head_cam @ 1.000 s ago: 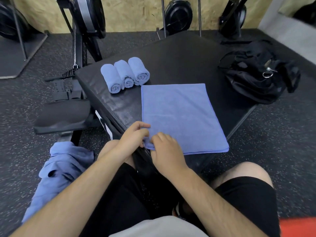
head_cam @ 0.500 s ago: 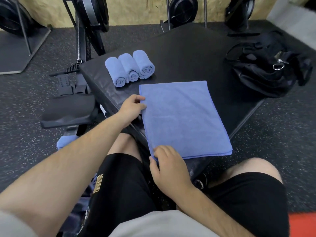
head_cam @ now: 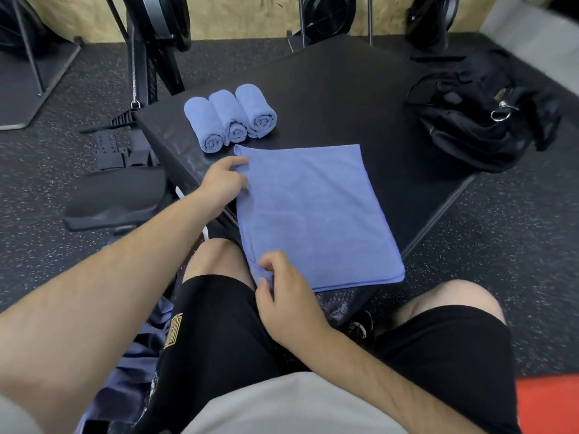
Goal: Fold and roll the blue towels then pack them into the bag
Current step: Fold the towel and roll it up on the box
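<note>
Right hand point(head_cam: 282, 296) fingers point(head_cam: 266, 267) pinch the near left corner of the flat blue towel point(head_cam: 313, 211); left hand point(head_cam: 224, 183) fingers grip its far left corner. Uneven lifting could skew the fold or nudge the three rolled towels point(head_cam: 230, 117) just beyond. The towel lies on the counter point(head_cam: 329, 89), bag point(head_cam: 482, 120) waiting right.

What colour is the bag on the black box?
Black, with a silver metal ring. The bag shows best in the head view, its only view.
</note>
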